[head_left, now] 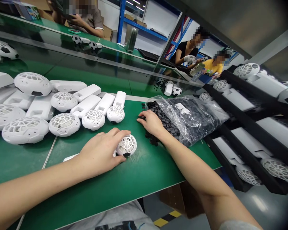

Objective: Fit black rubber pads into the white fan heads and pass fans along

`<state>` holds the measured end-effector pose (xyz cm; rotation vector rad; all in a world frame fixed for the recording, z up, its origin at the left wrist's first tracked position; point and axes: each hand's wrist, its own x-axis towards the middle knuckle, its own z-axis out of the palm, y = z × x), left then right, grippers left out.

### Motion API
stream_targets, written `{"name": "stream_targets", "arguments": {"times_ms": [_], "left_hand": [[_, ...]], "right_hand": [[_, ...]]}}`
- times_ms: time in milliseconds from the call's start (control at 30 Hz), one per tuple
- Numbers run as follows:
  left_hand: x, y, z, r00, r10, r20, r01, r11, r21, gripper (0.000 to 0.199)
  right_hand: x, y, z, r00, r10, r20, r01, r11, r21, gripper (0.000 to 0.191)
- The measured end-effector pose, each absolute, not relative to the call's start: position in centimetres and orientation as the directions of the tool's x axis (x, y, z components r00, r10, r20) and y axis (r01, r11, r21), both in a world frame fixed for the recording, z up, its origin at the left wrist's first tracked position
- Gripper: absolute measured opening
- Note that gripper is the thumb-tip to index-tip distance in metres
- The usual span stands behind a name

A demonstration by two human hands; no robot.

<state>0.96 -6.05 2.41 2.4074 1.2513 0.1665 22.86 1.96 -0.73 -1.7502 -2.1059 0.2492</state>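
My left hand (105, 147) is wrapped round a white handheld piece with a round, football-patterned grille head (127, 145); its handle lies mostly hidden beneath my palm on the green table (139, 179). One black patch shows at the head's lower edge. To the right, my right hand (151, 123) rests at the mouth of a clear plastic bag (194, 115) of small black pieces (170, 123). Its thumb and forefinger are slightly apart, pointing left, and no piece is visible between them. The other fingers are partly hidden.
Several similar white pieces (64, 124) lie in rows at the left. A black rack (254, 124) holding more stands at the right. Beyond the table runs a dark, glossy belt (110, 72) with two pieces near the bag. Several people sit farther back.
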Motion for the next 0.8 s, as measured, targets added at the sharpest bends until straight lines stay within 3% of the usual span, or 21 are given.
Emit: {"name": "stream_targets", "arguments": {"times_ms": [133, 267, 333, 567, 800], "left_hand": [[0.7, -6.0, 2.4, 0.62, 0.781, -0.078, 0.741, -0.55, 0.385, 0.059], [0.2, -5.9, 2.1, 0.637, 0.766, -0.084, 0.717, -0.55, 0.428, 0.062], [0.1, -5.8, 1.9, 0.649, 0.756, -0.083, 0.703, -0.556, 0.444, 0.063], [0.2, -5.8, 2.3, 0.684, 0.726, -0.074, 0.68, -0.597, 0.425, 0.064], [-0.2, -5.9, 3.2, 0.761, 0.634, -0.138, 0.609, -0.624, 0.489, 0.061]], "right_hand": [[23.0, 0.8, -0.4, -0.176, 0.975, 0.133, 0.873, 0.218, -0.436, 0.003], [23.0, -3.7, 1.1, -0.244, 0.969, 0.045, 0.662, 0.201, -0.722, 0.01], [22.8, -6.3, 1.9, -0.295, 0.955, 0.027, 0.56, 0.195, -0.805, 0.013], [21.6, -10.6, 2.1, -0.402, 0.904, 0.148, 0.483, 0.346, -0.804, 0.005], [21.4, -9.2, 0.5, -0.43, 0.889, 0.155, 0.279, 0.294, -0.914, 0.009]]}}
